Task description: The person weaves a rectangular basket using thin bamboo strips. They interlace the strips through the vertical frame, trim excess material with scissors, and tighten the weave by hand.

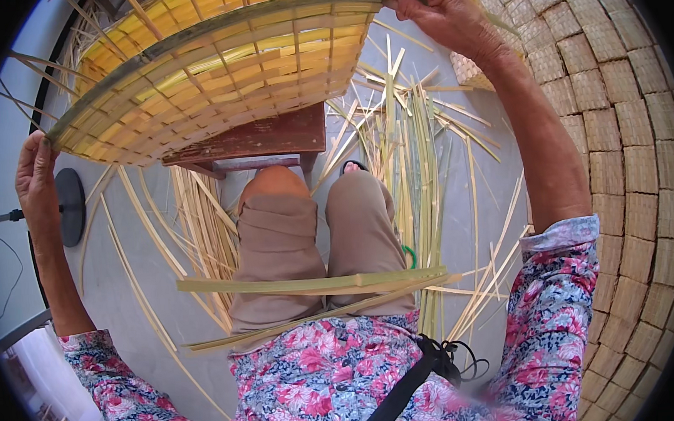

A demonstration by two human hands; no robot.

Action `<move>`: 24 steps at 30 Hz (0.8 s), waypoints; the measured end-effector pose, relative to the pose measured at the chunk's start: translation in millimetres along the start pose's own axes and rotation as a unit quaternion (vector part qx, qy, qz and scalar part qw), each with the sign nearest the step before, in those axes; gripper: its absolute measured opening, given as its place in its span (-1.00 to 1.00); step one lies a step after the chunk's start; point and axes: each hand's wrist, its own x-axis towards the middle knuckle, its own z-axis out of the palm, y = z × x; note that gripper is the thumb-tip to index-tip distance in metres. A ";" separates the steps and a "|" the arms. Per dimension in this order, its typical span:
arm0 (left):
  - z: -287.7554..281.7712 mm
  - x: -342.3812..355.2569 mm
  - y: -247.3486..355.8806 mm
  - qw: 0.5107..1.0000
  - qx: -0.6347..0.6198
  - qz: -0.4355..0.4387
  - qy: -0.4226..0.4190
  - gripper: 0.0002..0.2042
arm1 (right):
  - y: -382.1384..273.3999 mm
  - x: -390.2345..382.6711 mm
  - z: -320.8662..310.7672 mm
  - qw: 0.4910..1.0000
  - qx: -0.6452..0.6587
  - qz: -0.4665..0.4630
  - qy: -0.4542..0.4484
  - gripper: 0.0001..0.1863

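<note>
A woven bamboo basket (266,68) in yellow and tan rests on a small red-brown wooden stool (270,130) before my knees. Along its near side bends a long greenish bamboo strip (211,37). My left hand (35,163) pinches this strip's left end between thumb and fingers. At the upper right my right hand (437,11) has its fingers closed on the other end. Loose stake ends stick out beyond the basket's rim at the left. Across my lap lie a wide bamboo slat (310,282) and thinner strips (305,317).
Bundles of split bamboo (413,198) spread over the grey floor right of my legs, with more strips (196,234) at the left. Stacked woven blocks (618,131) line the right side. A black round stand base (71,207) is near my left forearm.
</note>
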 end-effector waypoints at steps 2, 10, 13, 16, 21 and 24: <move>-2.8 0.5 -1.4 1.000 -0.002 -0.004 0.006 -0.82 | 0.4 -1.9 3.1 1.000 0.026 0.011 0.003 -0.89; -4.3 3.0 -4.3 1.000 -0.003 -0.002 0.007 -0.81 | -9.0 -6.6 5.6 1.000 -0.005 0.011 -0.003 -0.89; -9.2 4.5 -10.1 1.000 -0.016 -0.008 0.006 -0.80 | -9.9 -6.7 7.3 1.000 -0.016 0.006 -0.001 -0.89; -10.7 4.3 -13.7 1.000 -0.003 -0.003 0.007 -0.80 | -8.5 -6.9 8.9 1.000 -0.021 0.009 0.004 -0.89; -14.3 5.1 -17.7 1.000 0.011 -0.007 0.013 -0.79 | -6.3 -5.2 10.2 1.000 0.004 0.011 0.010 -0.89; -15.0 5.0 -18.6 1.000 0.000 -0.010 0.014 -0.80 | -10.7 -5.3 10.4 1.000 -0.015 0.014 0.005 -0.89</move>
